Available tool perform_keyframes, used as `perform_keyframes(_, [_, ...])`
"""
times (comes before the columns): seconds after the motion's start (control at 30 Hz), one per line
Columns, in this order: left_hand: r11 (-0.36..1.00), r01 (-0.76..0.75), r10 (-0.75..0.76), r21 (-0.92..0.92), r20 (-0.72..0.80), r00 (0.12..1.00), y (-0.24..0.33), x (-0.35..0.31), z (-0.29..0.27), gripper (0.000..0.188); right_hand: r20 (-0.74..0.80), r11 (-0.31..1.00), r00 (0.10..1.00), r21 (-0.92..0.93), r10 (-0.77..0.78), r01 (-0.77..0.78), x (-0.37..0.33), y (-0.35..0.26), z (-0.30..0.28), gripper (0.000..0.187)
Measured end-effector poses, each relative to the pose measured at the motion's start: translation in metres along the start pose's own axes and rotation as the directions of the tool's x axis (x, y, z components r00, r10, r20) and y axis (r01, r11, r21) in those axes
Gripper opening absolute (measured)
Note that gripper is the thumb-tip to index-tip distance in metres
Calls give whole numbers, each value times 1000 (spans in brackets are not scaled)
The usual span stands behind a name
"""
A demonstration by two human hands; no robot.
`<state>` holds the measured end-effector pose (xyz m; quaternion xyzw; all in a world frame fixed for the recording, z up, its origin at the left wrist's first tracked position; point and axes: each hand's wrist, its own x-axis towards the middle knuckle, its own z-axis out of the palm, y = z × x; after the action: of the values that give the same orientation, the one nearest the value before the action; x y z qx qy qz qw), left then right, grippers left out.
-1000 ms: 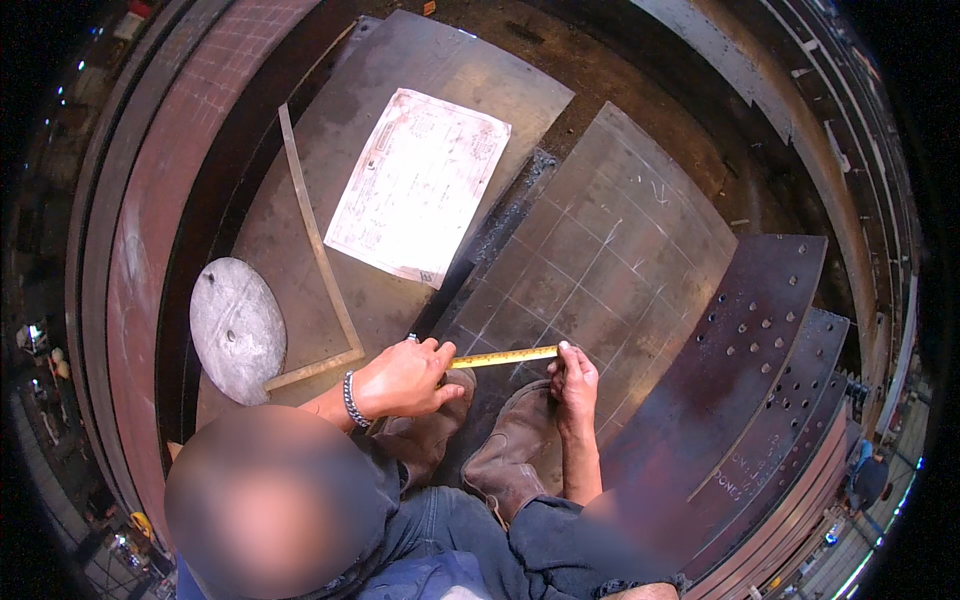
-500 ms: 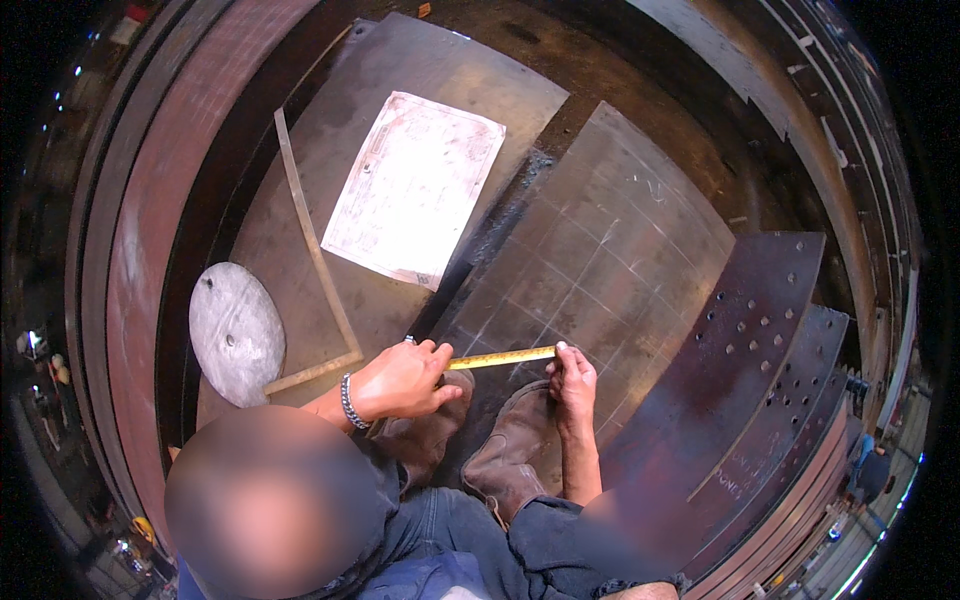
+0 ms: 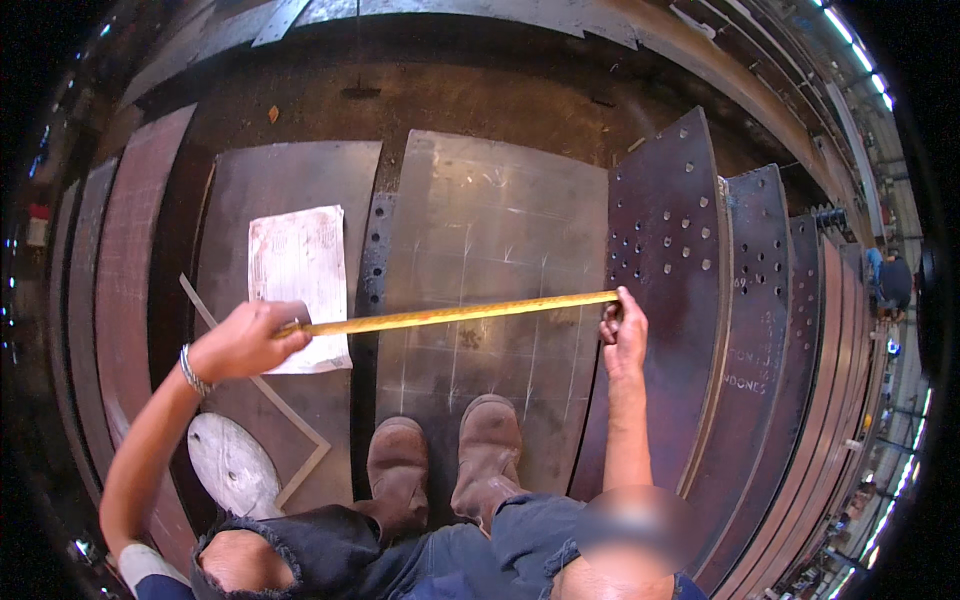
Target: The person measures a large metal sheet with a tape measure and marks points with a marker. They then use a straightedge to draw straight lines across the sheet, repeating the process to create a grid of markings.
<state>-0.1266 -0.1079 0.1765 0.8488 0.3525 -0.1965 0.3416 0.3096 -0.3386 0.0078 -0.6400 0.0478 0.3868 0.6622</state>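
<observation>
A yellow tape measure is stretched between my two hands, above a steel plate marked with a chalk grid. My left hand, with a chain bracelet at its wrist, is closed around the tape's left end, over the lower edge of a paper drawing. The tape's case is mostly hidden in that hand. My right hand pinches the tape's other end near the plate's right edge, beside a steel beam with bolt holes. My boots stand on the plates below the tape.
The drawing lies on the left steel plate. A metal square and a grey disc with a hole lie near my left knee. Several dark beams stand in a row on the right. A person is far off at the right.
My hands have moved apart, drawing out a much longer stretch of tape. The left hand has gone left, the right hand slightly right and up. My view has turned and become more level.
</observation>
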Motion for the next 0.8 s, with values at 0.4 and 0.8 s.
perform_keyframes(0.4, [994,42,-24,97,-172,985,-44,175,-20,36,-34,988,999,-150,-42,36,106,14,-13,22])
perform_keyframes(0.8, [997,31,-19,73,-160,987,-76,245,-12,41,-113,651,903,-730,-415,208,169,26,12,38])
